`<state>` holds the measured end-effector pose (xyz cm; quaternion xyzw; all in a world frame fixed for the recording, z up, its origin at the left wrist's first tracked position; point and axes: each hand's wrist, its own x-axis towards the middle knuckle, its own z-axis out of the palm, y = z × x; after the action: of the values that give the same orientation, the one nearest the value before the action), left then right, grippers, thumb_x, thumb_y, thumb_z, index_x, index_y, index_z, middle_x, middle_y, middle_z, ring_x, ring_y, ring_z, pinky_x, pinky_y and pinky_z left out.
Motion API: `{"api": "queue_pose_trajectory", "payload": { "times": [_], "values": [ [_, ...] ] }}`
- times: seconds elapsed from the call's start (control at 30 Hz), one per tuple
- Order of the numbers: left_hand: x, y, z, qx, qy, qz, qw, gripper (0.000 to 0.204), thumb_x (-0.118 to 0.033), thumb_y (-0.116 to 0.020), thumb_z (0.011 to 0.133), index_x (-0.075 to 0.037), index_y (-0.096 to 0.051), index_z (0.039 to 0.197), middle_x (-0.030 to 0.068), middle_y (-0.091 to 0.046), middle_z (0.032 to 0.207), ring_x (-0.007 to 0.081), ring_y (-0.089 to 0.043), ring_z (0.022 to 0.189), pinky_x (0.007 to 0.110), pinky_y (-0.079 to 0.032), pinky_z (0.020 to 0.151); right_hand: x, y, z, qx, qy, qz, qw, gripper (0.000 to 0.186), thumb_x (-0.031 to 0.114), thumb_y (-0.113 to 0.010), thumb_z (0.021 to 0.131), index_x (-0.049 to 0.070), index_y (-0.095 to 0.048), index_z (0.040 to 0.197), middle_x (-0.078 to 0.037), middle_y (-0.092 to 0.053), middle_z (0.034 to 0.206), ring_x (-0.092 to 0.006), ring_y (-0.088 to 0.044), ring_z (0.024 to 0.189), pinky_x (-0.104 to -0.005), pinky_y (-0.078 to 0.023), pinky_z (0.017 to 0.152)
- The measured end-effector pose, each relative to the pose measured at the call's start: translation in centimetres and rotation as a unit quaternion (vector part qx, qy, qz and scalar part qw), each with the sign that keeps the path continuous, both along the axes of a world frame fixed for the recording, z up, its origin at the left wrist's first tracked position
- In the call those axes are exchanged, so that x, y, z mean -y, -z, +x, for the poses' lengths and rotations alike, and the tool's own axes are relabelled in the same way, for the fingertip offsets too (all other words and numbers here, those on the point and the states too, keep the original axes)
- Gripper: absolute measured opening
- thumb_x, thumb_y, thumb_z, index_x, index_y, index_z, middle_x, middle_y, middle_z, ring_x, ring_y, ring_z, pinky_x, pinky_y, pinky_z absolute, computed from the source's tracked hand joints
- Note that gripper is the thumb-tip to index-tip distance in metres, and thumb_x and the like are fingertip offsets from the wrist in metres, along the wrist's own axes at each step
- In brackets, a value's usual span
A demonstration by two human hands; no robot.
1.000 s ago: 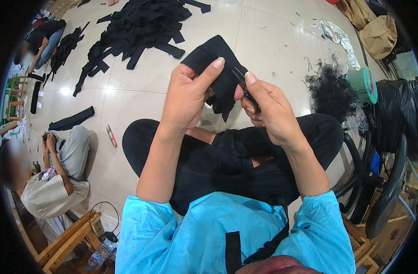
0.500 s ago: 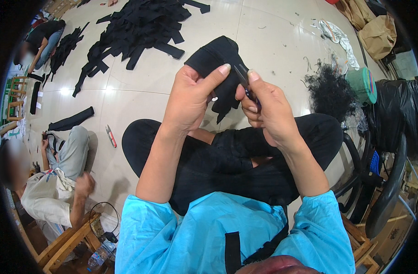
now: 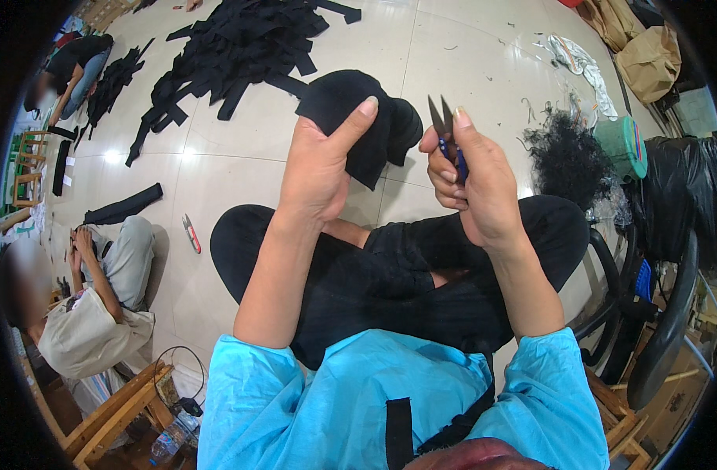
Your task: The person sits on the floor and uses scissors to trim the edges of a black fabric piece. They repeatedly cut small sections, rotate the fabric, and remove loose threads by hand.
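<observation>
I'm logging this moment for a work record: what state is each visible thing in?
Left hand: closed on black cloth
Black cloth: held up, curved over
Right hand: gripping blue-handled snips
Blue-handled snips: blades apart, away from the cloth
Red-handled snips: lying on the floor
Black strips: heaped on the floor
Black threads: loose, tangled clump

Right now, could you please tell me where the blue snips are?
In the head view, the blue snips are in the right hand, just right of the black cloth in the left hand.
</observation>
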<state>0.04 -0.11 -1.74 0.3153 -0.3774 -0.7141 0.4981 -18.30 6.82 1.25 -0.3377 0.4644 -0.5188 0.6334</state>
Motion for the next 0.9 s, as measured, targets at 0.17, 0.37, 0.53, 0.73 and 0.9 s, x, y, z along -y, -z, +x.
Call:
{"api": "queue_pose_trajectory", "payload": {
  "times": [0.17, 0.37, 0.53, 0.73, 0.9],
  "values": [
    [0.0, 0.1, -0.1, -0.031, -0.008, 0.022, 0.999, 0.015, -0.006, -0.07, 0.101, 0.0, -0.066, 0.114, 0.0071, -0.074, 0.103, 0.0156, -0.074, 0.093, 0.031, -0.062, 0.082, -0.1, 0.2, 0.5, -0.029, -0.049, 0.043, 0.997, 0.055, 0.05, -0.041, 0.114, 0.003, -0.065, 0.102, 0.007, -0.042, 0.067, -0.0009, -0.03, 0.052, -0.0185, -0.025, 0.044],
    [-0.2, -0.3, -0.4, -0.015, -0.008, 0.006, 1.0, 0.012, -0.005, -0.069, 0.1, 0.0, -0.065, 0.111, 0.0069, -0.074, 0.102, 0.0152, -0.074, 0.092, 0.03, -0.061, 0.083, -0.1, 0.6, 0.7, -0.012, -0.063, 0.048, 0.997, 0.054, 0.054, -0.045, 0.112, 0.005, -0.066, 0.099, 0.009, -0.043, 0.065, -0.0011, -0.033, 0.052, -0.0195, -0.027, 0.045],
    [-0.4, 0.3, -0.9, 0.046, -0.042, -0.07, 0.996, 0.014, -0.007, -0.073, 0.099, -0.001, -0.064, 0.109, 0.0051, -0.072, 0.098, 0.0119, -0.07, 0.087, 0.028, -0.059, 0.079, -0.1, 0.7, 0.8, -0.033, -0.054, 0.038, 0.997, 0.054, 0.054, -0.045, 0.112, 0.006, -0.066, 0.099, 0.009, -0.042, 0.064, -0.0013, -0.033, 0.052, -0.0195, -0.028, 0.046],
    [-0.6, 0.1, -0.8, 0.084, -0.039, -0.102, 0.99, 0.015, -0.009, -0.073, 0.1, -0.002, -0.062, 0.107, 0.0051, -0.071, 0.096, 0.0099, -0.067, 0.085, 0.026, -0.057, 0.076, -0.1, 1.1, 0.8, -0.051, -0.062, 0.046, 0.996, 0.053, 0.053, -0.046, 0.112, 0.006, -0.065, 0.098, 0.009, -0.042, 0.065, -0.0013, -0.032, 0.052, -0.0202, -0.025, 0.044],
    [-0.5, 0.4, -0.8, 0.087, -0.053, -0.11, 0.989, 0.017, -0.01, -0.073, 0.1, -0.003, -0.06, 0.107, 0.0046, -0.069, 0.096, 0.0098, -0.067, 0.085, 0.026, -0.056, 0.076, -0.1, 1.1, 0.9, -0.014, -0.043, 0.05, 0.998, 0.052, 0.052, -0.046, 0.112, 0.006, -0.065, 0.098, 0.009, -0.042, 0.066, -0.0008, -0.03, 0.051, -0.02, -0.024, 0.043]
  ]
}}
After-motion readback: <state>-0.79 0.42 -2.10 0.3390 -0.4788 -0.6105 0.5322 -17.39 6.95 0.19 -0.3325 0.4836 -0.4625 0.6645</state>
